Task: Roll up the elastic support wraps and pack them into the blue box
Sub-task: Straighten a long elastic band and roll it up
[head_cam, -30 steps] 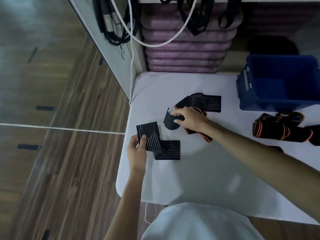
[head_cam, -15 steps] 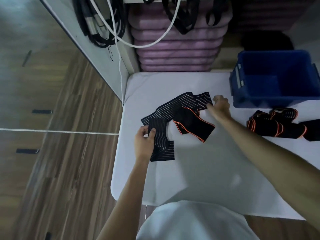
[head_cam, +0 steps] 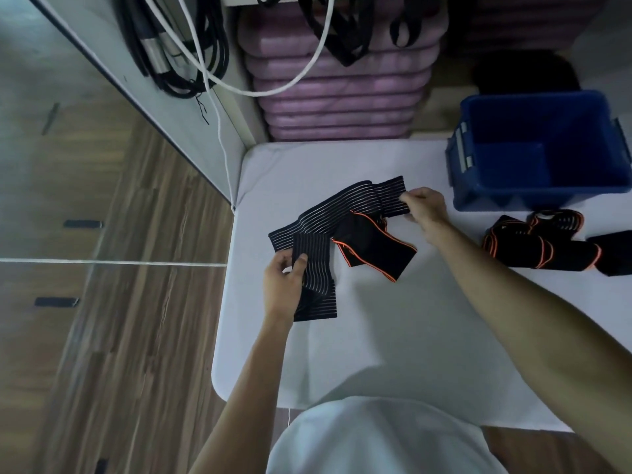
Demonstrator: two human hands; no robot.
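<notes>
White padded table (head_cam: 393,336) beside a wood-plank floor (head_cam: 119,302), seen from above. On it lies a black elastic wrap (head_cam: 345,210) with thin white stripes, stretched between 2 hands. Left hand (head_cam: 282,289) pinches its near end, thumb on top. Right hand (head_cam: 425,208) pinches the far end with curled fingers. An orange-edged black band (head_cam: 372,248) lies just under the wrap's middle. More wraps (head_cam: 540,244) sit near the blue box (head_cam: 540,152) at the far right.

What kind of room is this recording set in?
Probably a gym or sports-gear storeroom: stacked purple mats, hanging black cables, and elastic support wraps on a white table.
</notes>
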